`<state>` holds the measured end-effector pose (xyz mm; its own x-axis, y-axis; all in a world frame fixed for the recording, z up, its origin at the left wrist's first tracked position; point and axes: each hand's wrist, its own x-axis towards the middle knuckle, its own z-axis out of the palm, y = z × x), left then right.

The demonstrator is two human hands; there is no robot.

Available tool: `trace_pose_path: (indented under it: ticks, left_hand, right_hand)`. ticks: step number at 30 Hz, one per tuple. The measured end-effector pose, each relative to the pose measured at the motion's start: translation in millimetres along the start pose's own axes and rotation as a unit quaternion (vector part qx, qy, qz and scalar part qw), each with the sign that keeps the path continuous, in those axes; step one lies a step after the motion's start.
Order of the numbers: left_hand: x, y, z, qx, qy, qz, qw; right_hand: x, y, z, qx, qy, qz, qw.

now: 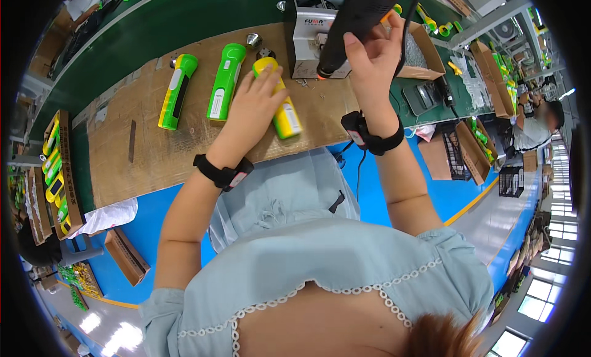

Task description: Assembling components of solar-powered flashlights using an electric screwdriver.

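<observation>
My left hand (pixel 255 104) has its fingers closed over the upper body of a yellow flashlight (pixel 287 120) with a green-tinged end, which lies on a cardboard sheet. To its left lie a green flashlight (pixel 225 83) with a white panel and a green-and-yellow flashlight (pixel 177 92) with a dark strip. In my right hand (pixel 377 64) is a black electric screwdriver (pixel 348 33), tilted with its tip down, to the right of the yellow flashlight's head and apart from it. Part of my right fingers is hidden behind the tool. Small silvery reflector cups (pixel 253 40) sit beyond the flashlights.
A grey-and-white box (pixel 305 40) stands behind the screwdriver tip, beside an open carton (pixel 431 52) of small parts. A black cable (pixel 404 46) hangs by my right hand. At left is a carton (pixel 69 172) of flashlights. Another person (pixel 538 126) sits far right.
</observation>
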<state>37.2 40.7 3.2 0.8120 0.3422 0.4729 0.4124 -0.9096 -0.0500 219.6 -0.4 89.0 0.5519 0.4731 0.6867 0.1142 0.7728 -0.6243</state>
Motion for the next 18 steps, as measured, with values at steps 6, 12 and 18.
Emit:
trace_pose_path:
  ticks: [6, 12, 18]
  left_hand:
    - [13.1, 36.6, 3.9, -0.156, -0.136, -0.056, 0.977]
    - [11.6, 24.3, 8.3, -0.122, -0.004, -0.141, 0.983]
    - [-1.8, 1.6, 4.7, -0.171, -0.011, -0.189, 0.967]
  right_hand:
    - [32.6, -9.4, -17.6, -0.068, -0.084, 0.133, 0.985]
    - [70.3, 5.3, -38.7, 0.082, -0.204, 0.133, 0.966]
    - [64.5, 11.7, -28.4, 0.104, -0.201, 0.197, 0.954]
